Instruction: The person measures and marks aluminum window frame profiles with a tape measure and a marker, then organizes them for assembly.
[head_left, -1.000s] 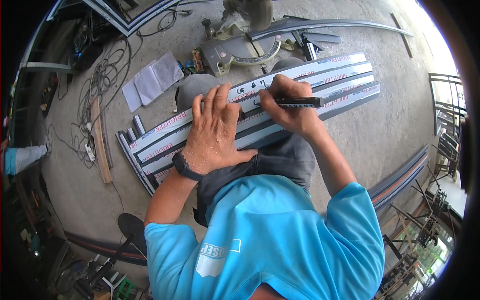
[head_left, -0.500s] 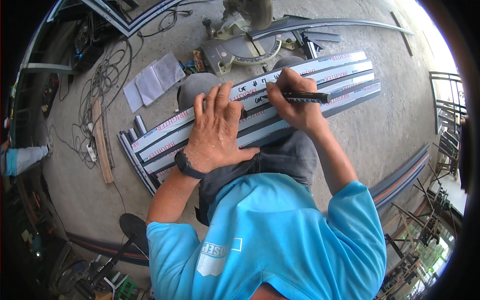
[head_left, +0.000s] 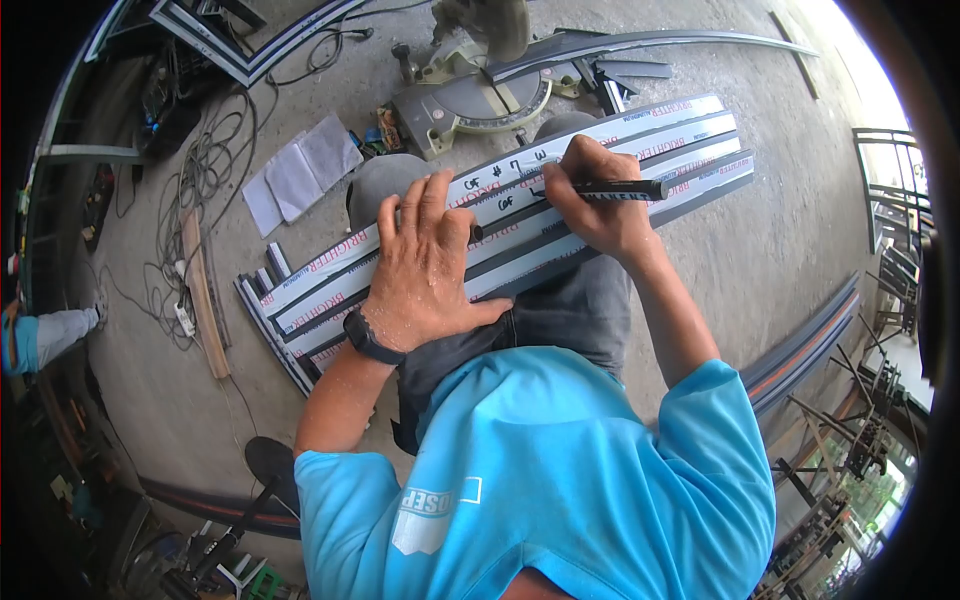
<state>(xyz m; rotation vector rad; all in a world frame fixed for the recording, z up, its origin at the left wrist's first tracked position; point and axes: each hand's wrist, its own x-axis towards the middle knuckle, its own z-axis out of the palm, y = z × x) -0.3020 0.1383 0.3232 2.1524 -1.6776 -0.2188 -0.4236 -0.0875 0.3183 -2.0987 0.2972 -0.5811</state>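
Several long profiles with white "BRIGHTER ALUMINUM" film lie side by side across the person's lap. My left hand presses on them, thumb out to the side, three fingers stretched forward. Its forefinger is bent over a small dark, round-ended piece, like a cap. A black marker is pinched in my right hand, above the film; the marker's tip is hidden by the fingers. Black handwritten marks show on two strips between the hands.
Beyond the knees stands a mitre saw with a long profile on it. Papers, coiled cables and a wooden strip lie on the floor at left. A person's leg shows at far left; more profiles lie at right.
My right hand has moved slightly right along the profiles with the marker, uncovering more of the handwriting. My left hand stays in place on them. The whole view has shifted a little.
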